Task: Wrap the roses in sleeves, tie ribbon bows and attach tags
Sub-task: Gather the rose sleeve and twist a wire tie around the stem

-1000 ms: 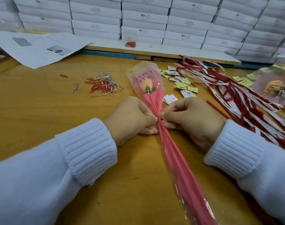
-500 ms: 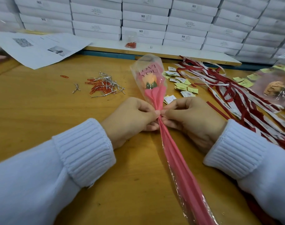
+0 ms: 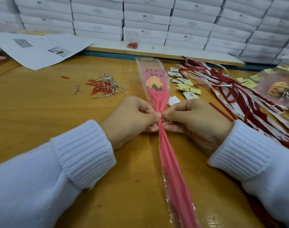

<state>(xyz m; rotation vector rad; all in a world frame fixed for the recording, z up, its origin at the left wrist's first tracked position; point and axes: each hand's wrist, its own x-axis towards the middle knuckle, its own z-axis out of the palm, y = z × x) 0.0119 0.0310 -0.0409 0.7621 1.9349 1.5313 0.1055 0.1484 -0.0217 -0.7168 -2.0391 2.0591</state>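
A peach rose point(image 3: 153, 82) sits in a clear and pink sleeve point(image 3: 169, 162) printed "LOVE YOU", lying lengthwise on the wooden table point(image 3: 41, 112). My left hand point(image 3: 132, 119) and my right hand point(image 3: 196, 122) pinch the sleeve from both sides just below the flower, gathering it tight there. Whatever lies between my fingertips is hidden. A pile of red and white ribbons point(image 3: 239, 96) lies to the right. Small white and yellow tags point(image 3: 183, 84) are scattered beside the rose's head.
A heap of silver twist ties and red clips point(image 3: 106, 87) lies to the left. Printed paper sheets point(image 3: 40, 48) cover the far left. Another wrapped rose point(image 3: 278, 91) rests at the right edge. Stacked white boxes point(image 3: 147, 18) wall off the back.
The rose's head has swung slightly right and lifted toward the far edge. My hands have stayed pinched at the same spot on the sleeve.
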